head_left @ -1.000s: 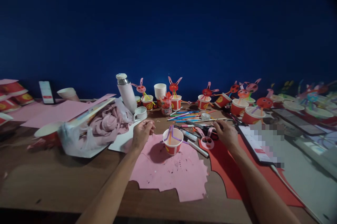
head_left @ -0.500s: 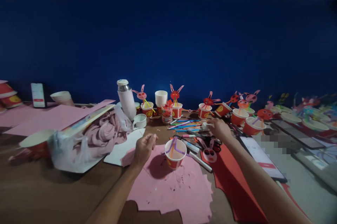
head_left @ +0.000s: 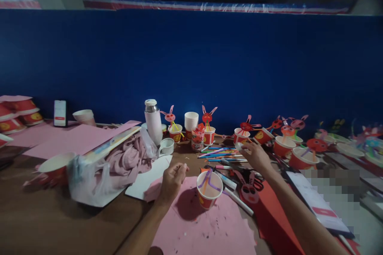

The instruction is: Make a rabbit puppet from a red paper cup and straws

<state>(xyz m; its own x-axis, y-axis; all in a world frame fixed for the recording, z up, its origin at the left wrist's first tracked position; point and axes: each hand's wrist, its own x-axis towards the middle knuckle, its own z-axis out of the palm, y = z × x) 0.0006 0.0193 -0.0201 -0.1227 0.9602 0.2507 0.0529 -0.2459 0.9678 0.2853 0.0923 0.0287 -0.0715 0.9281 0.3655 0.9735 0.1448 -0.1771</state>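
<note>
A small whitish thing (head_left: 238, 147), perhaps a roll of tape, is at the fingertips of the person's right hand (head_left: 255, 157), near the right end of the coloured sticks (head_left: 221, 153). The right hand bends over it and seems to touch it; whether the fingers grip it, one cannot tell. It is too small to see its long axis. The right hand is clearly nearer to it: the left hand (head_left: 173, 179) is well apart, to the left and closer to the body, with fingers curled together; whether something is inside them is hidden. Between the hands, but nearer to the person than the whitish thing, a paper cup (head_left: 209, 196) stands upright on a pink sheet (head_left: 227, 223). To its right lies a pink rabbit face (head_left: 249, 194).
</note>
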